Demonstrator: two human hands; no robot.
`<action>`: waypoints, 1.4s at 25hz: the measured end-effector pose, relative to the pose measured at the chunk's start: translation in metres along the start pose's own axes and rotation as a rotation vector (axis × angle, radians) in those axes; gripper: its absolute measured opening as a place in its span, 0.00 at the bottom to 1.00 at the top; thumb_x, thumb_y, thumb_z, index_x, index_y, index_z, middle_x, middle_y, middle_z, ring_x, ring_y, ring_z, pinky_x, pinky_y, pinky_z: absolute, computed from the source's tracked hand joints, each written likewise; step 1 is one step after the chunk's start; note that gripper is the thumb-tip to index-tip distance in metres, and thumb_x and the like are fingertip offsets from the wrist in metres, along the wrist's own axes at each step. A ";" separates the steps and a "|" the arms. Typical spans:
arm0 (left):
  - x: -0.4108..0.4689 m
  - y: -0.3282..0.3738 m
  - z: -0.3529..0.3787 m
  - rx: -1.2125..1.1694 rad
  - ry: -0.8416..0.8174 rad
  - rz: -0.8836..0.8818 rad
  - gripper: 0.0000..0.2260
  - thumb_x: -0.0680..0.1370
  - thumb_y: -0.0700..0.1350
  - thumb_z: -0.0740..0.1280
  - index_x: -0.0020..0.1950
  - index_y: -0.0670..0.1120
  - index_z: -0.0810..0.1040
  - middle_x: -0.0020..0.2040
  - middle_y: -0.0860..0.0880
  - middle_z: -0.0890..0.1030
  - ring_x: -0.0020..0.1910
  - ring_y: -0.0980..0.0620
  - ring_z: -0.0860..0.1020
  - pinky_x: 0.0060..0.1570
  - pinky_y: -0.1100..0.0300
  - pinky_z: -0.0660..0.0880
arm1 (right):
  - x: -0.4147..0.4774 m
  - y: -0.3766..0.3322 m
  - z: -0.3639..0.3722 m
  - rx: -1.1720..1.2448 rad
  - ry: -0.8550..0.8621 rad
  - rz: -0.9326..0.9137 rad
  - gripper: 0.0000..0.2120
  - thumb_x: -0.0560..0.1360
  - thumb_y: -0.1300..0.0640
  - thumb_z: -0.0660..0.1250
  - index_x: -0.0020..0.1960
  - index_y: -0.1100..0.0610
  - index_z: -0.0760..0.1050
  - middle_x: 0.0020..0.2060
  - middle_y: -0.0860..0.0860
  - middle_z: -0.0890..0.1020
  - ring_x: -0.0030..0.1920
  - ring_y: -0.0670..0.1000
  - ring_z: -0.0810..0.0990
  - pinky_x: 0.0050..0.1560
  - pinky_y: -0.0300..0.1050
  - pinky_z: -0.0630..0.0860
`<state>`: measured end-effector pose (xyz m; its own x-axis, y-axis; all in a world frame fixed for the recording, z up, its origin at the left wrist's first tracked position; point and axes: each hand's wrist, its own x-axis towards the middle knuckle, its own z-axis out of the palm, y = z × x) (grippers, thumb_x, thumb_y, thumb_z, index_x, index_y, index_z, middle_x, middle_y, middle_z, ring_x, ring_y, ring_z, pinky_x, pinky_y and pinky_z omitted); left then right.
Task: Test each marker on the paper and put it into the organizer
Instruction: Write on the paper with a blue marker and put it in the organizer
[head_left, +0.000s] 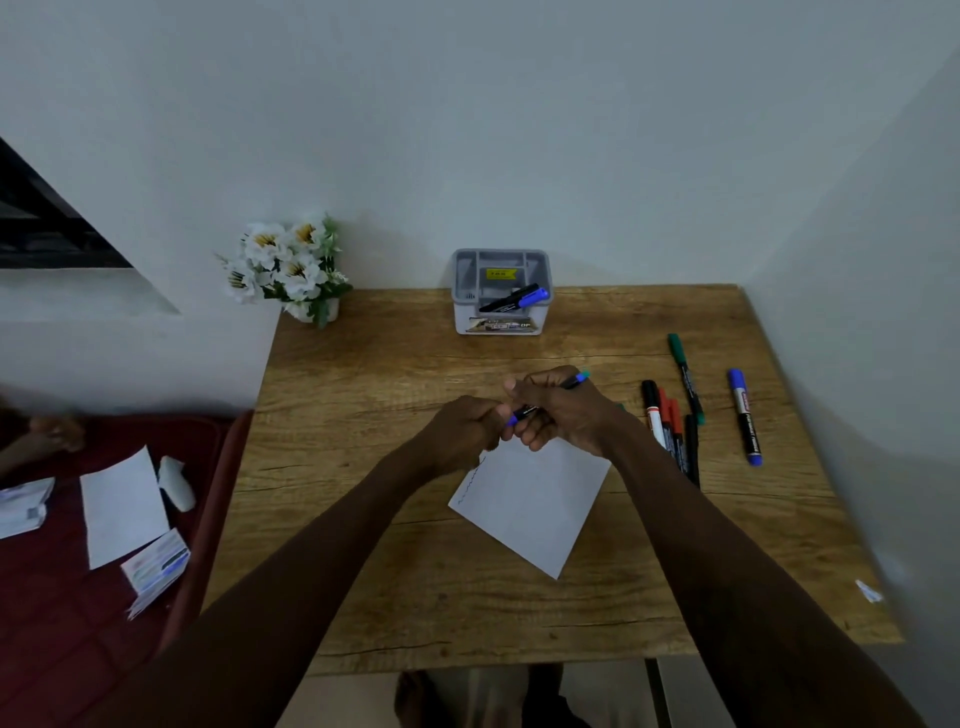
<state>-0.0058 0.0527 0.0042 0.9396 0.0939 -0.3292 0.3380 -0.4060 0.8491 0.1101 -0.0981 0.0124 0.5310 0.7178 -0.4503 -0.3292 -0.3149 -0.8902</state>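
My right hand (563, 410) grips a blue marker (527, 413) above the top edge of the white paper (535, 504). My left hand (462, 431) pinches that marker's blue cap end. The paper carries one dark wavy line near its left corner. A grey organizer (501, 291) stands at the back of the wooden table (389, 571), and a blue-capped marker (519, 300) lies in it. To the right lie a green marker (685, 376), a cluster of black and red markers (670, 431) and a blue marker (745, 415).
A pot of white flowers (291, 270) stands at the table's back left corner. A dark red surface (78, 571) on the left holds papers and small packets. Walls close in behind and on the right. A paper scrap (868, 591) lies near the right edge.
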 end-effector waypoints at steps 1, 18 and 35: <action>-0.003 0.000 -0.007 -0.150 -0.100 -0.089 0.17 0.86 0.51 0.55 0.45 0.44 0.76 0.32 0.52 0.73 0.28 0.57 0.69 0.30 0.62 0.66 | -0.001 0.002 -0.004 0.029 -0.014 0.002 0.17 0.78 0.51 0.71 0.46 0.66 0.83 0.38 0.65 0.85 0.30 0.53 0.83 0.30 0.42 0.80; 0.007 -0.091 0.011 0.710 0.433 0.232 0.18 0.75 0.64 0.65 0.36 0.54 0.67 0.33 0.55 0.67 0.36 0.54 0.66 0.43 0.57 0.62 | 0.021 0.053 -0.003 -0.155 0.420 -0.309 0.02 0.74 0.70 0.72 0.44 0.67 0.82 0.33 0.62 0.84 0.27 0.52 0.83 0.29 0.44 0.81; 0.006 -0.090 0.010 0.702 0.446 0.239 0.16 0.75 0.62 0.67 0.38 0.52 0.68 0.35 0.55 0.68 0.39 0.54 0.66 0.45 0.56 0.62 | 0.024 0.073 0.009 -0.399 0.512 -0.315 0.03 0.75 0.61 0.74 0.44 0.60 0.85 0.30 0.53 0.85 0.26 0.51 0.82 0.35 0.43 0.82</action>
<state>-0.0308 0.0803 -0.0784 0.9642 0.2230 0.1434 0.1558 -0.9141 0.3742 0.0917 -0.0978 -0.0628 0.8852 0.4616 -0.0574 0.1577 -0.4138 -0.8966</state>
